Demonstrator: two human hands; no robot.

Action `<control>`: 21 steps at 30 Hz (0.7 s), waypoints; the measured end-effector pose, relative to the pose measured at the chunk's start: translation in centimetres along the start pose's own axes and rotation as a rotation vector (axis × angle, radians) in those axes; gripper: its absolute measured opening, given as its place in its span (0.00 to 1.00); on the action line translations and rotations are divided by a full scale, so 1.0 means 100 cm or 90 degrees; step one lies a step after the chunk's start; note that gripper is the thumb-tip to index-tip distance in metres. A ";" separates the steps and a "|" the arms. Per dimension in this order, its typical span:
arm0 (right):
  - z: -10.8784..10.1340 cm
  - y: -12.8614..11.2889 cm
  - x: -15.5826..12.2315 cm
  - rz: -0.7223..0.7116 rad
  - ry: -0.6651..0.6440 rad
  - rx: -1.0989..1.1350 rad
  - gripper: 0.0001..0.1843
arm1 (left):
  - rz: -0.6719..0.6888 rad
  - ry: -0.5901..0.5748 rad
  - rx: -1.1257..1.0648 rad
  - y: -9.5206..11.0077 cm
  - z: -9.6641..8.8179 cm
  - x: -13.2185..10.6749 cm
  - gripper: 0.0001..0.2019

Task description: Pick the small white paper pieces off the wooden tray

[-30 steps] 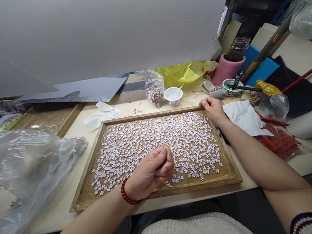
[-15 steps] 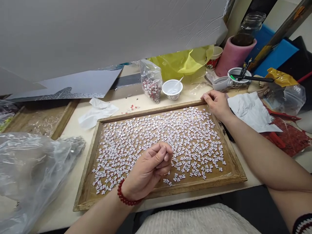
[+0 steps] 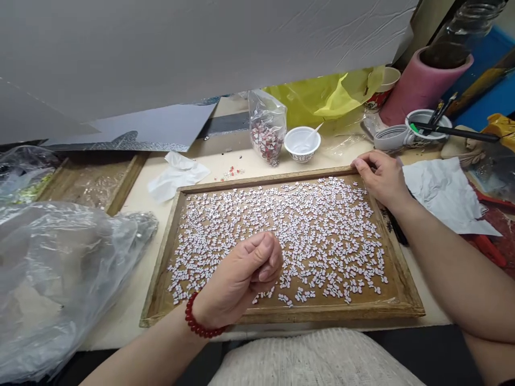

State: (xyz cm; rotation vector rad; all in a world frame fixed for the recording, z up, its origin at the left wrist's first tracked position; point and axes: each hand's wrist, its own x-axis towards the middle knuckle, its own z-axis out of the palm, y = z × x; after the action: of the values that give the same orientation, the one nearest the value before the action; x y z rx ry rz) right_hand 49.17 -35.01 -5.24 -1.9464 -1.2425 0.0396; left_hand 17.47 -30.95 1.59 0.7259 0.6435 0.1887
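My left grip (image 3: 241, 279) is curled closed above the tray (image 3: 322, 313), its inside hidden, while my right grip (image 3: 382, 177) has bent fingertips at the tray's far right corner, though I cannot tell whether they clasp the rim. Small white pieces (image 3: 336, 185) lie scattered across the tray on the counter (image 3: 129, 300), with a bag (image 3: 266, 136) and a bowl (image 3: 302, 153) beyond it.

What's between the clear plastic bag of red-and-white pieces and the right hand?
In the head view, a round white plastic bowl, then cream tabletop.
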 end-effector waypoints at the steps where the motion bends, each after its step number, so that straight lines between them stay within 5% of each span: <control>1: -0.001 0.000 0.000 0.003 -0.001 -0.005 0.10 | -0.023 -0.019 0.009 0.000 0.001 0.001 0.17; 6: -0.010 -0.015 -0.001 -0.037 0.047 -0.025 0.11 | -0.106 -0.090 0.043 -0.010 0.010 0.008 0.16; 11: -0.025 -0.062 -0.019 -0.080 0.026 0.040 0.10 | -0.137 -0.110 0.044 -0.019 0.023 0.021 0.20; 16: -0.045 -0.108 -0.039 -0.180 -0.235 0.116 0.06 | -0.064 -0.098 0.030 -0.020 0.038 0.033 0.19; 19: -0.053 -0.118 -0.042 -0.273 -0.447 0.162 0.07 | -0.065 -0.113 0.024 -0.020 0.040 0.038 0.18; 21: -0.055 -0.117 -0.042 -0.289 -0.517 0.169 0.08 | -0.067 -0.123 0.026 -0.020 0.038 0.040 0.18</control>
State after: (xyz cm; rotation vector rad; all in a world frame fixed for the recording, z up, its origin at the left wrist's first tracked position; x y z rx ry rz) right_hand 40.62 -39.37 4.35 -1.3968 -2.0498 0.7799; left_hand 22.88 -33.05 0.44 0.7381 0.5002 0.0083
